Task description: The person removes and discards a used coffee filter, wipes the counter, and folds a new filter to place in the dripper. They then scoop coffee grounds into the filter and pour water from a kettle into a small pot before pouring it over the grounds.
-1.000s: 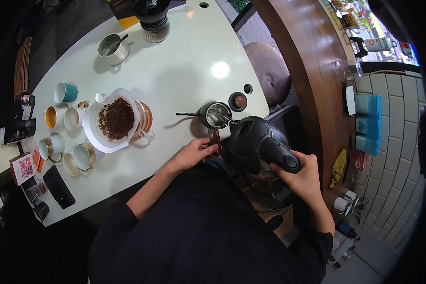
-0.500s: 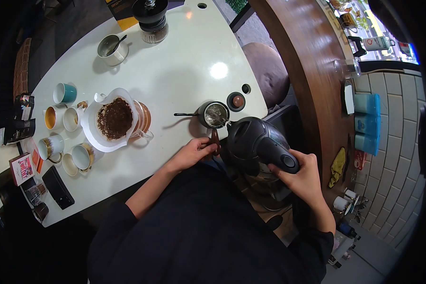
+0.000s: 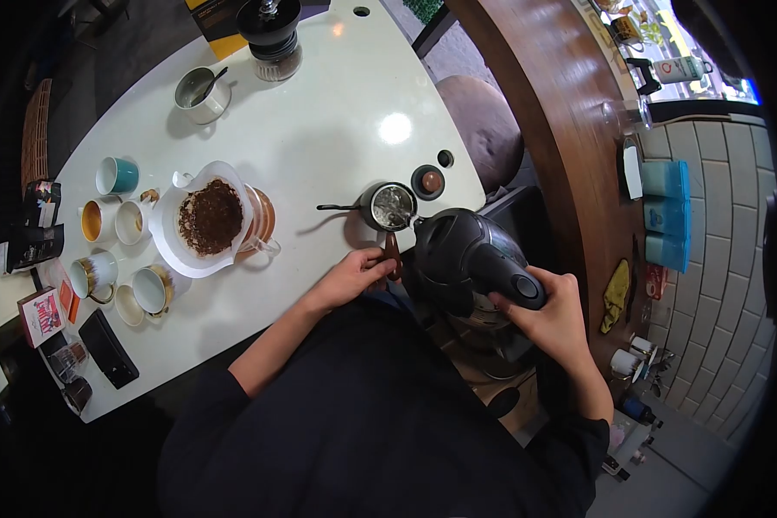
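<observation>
My right hand is wrapped round the handle of a black electric kettle, tilted with its spout at the rim of a small metal pot. Water runs from the kettle into this pot, and its surface is stirred up. The pot has a thin dark spout pointing left and a brown handle, which the fingers of my left hand grip. Just beyond the pot lies a dark round lid with a brown knob.
Left of the pot, a paper filter of coffee grounds sits on a glass server. Several cups, a phone, a grinder and a pot with a spoon share the white table. A wooden counter runs along the right.
The water in the pot looks a little higher and more stirred. Both hands keep their grips, and the kettle stays tilted over the rim. The view has shifted slightly.
</observation>
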Available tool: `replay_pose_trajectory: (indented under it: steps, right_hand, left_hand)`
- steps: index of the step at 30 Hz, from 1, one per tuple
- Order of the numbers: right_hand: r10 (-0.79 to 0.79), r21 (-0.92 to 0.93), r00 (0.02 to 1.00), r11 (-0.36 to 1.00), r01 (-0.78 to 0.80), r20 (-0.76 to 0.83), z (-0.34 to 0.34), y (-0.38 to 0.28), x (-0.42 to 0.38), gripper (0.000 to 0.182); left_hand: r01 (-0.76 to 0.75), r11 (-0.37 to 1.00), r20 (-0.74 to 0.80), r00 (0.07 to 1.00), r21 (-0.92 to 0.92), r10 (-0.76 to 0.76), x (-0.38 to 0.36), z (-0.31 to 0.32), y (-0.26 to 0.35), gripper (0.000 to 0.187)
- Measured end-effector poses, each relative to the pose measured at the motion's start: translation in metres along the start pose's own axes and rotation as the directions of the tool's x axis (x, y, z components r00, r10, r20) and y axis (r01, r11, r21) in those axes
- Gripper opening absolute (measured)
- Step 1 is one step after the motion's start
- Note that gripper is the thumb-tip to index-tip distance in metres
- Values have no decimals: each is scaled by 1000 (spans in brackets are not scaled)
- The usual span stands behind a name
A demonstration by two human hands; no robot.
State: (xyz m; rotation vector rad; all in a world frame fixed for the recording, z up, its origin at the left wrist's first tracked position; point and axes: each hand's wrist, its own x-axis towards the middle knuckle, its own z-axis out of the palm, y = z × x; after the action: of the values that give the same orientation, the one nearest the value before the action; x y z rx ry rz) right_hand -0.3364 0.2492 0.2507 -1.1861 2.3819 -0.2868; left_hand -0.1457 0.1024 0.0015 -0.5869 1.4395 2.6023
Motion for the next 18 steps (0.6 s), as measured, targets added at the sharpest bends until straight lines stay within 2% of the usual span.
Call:
replay_pose_trajectory:
  steps: [2, 6, 14, 18]
  right_hand:
    - [97, 89, 995, 991, -99, 26, -1, -4, 0, 40]
    - [57, 24, 998, 998, -57, -21, 2, -6, -4, 41]
    - [72, 128, 997, 989, -67, -29, 3, -8, -3, 39]
    - [48, 109, 998, 993, -43, -45, 4, -8, -5, 37]
  left_hand:
    - [-3, 1000, 2, 1000, 5, 3, -1, 0, 1, 34]
    - [-12, 1000, 8, 1000, 24, 12, 0, -2, -2, 34]
    - [12, 1000, 2, 1000, 27, -12, -4, -1, 2, 36]
    - [21, 1000, 10, 1000, -7, -21, -5, 0, 0, 36]
